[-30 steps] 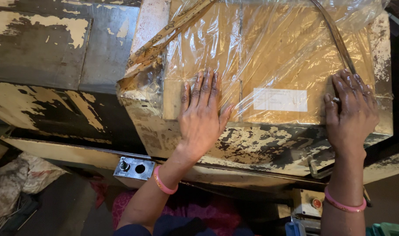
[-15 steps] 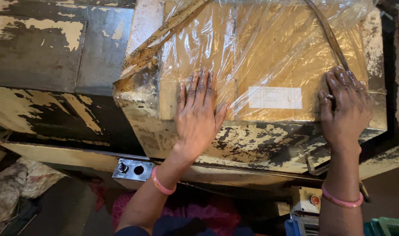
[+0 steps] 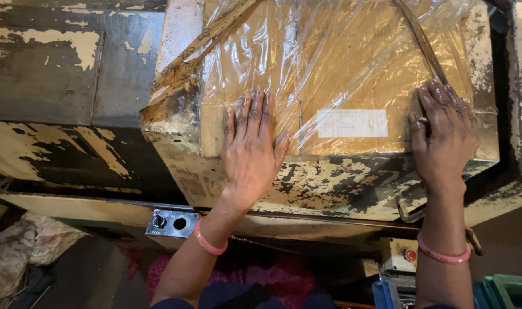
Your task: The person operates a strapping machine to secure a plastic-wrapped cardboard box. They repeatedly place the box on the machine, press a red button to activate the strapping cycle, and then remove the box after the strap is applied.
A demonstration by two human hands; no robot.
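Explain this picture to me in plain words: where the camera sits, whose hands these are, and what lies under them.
The camera is worn on the person's head and looks straight down, so both arms come up from the bottom edge. The left hand and the right hand lie flat, fingers spread, and grip nothing. Under them is a clear plastic sheet, wrinkled, spread over a flat brown cardboard piece with a white label. All this rests on an old metal machine bed with flaking cream paint. A dark strap runs toward the right hand. Each wrist wears a pink band. Lower down you see a small metal plate and a box with a red button.
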